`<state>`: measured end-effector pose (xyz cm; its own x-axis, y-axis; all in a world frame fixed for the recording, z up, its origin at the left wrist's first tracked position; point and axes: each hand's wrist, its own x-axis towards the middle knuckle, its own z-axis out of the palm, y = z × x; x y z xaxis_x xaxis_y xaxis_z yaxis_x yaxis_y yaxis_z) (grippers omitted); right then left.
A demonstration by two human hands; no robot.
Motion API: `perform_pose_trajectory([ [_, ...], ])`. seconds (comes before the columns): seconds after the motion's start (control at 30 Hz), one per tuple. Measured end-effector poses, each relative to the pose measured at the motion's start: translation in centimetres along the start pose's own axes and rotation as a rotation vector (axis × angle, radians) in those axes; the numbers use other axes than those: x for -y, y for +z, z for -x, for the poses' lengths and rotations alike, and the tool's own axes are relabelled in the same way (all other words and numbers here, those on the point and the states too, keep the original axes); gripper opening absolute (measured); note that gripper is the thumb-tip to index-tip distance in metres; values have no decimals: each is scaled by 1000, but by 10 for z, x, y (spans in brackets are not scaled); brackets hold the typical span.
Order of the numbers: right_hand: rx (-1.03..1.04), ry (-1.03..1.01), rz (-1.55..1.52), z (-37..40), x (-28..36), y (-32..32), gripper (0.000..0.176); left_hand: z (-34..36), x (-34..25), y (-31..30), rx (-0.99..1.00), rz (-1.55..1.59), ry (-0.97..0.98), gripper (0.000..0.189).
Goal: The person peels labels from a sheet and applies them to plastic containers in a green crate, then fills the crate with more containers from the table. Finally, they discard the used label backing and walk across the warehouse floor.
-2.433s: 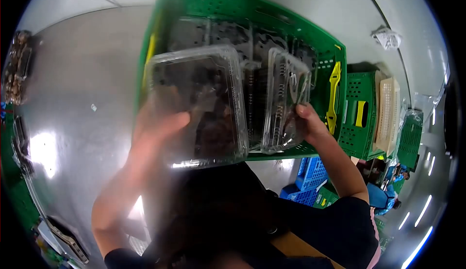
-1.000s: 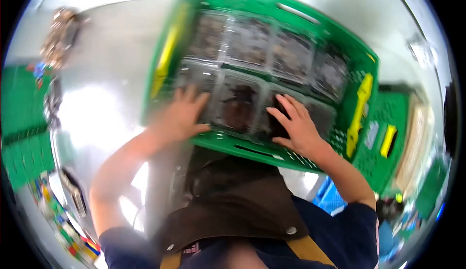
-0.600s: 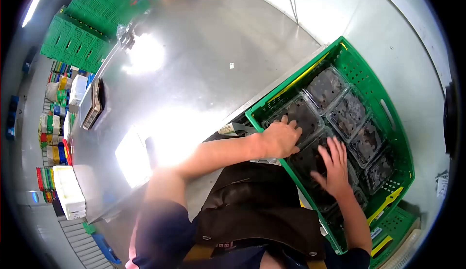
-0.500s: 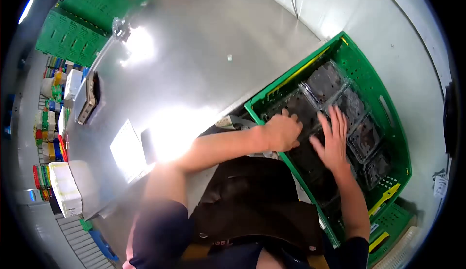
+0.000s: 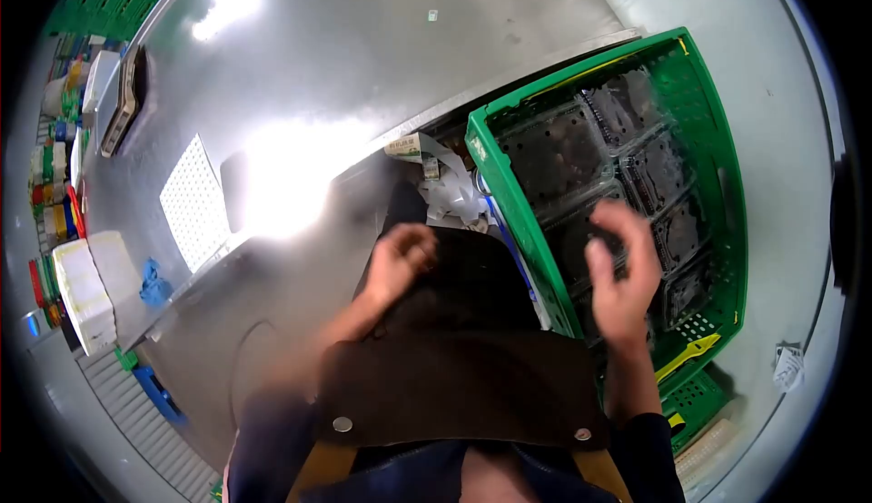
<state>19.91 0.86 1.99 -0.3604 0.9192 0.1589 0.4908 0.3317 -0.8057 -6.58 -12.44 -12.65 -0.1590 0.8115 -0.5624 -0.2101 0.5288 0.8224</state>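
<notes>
A green crate point(image 5: 520, 221) on my right holds several clear plastic boxes with dark contents, among them a large box point(image 5: 556, 153) and a smaller box point(image 5: 627, 103) beside it. My right hand point(image 5: 625, 285) hovers over the near boxes, its thumb and bent fingers apart with nothing between them. Away from the crate, my left hand point(image 5: 398, 265) is above the dark apron point(image 5: 454, 385). Its fingers are loosely curled in, and I see nothing in them.
A metal table point(image 5: 363, 58) spans the far side, bearing a white perforated sheet point(image 5: 193, 202). White papers point(image 5: 450, 185) lie between table and crate. A white foam box point(image 5: 84, 294) and a blue crumpled item point(image 5: 154, 283) are at left. Another green crate point(image 5: 699, 403) sits lower right.
My left hand has left the crate's near side and moved left over the apron. My right hand has lifted off the boxes, its fingers now bent. The view has shifted.
</notes>
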Motion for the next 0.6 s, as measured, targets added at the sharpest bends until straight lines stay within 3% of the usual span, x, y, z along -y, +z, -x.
perform_pose_trajectory([
  [0.07, 187, -50, -83, 14, 23, 13, 27, -22, 4, -17, -285, 238, 37, 25],
  [0.13, 343, 4, -189, 23, 37, 37, 25, -54, 9, -33, -483, 360, 39, 55],
  [0.23, 503, 42, -106, 36, 41, 67, 29, -115, 33, -52, -502, 591, -9, 53],
  [0.37, 467, 38, -30, 45, 38, 83, 28, -135, 40, -52, -312, 427, 6, 41],
  [0.43, 426, 32, 39, 50, 34, 89, 27, -142, 50, -56, -235, 361, 118, 34],
  [0.6, 413, 101, 14, 43, 17, 120, 24, -139, 39, -69, -219, 248, 123, 17],
])
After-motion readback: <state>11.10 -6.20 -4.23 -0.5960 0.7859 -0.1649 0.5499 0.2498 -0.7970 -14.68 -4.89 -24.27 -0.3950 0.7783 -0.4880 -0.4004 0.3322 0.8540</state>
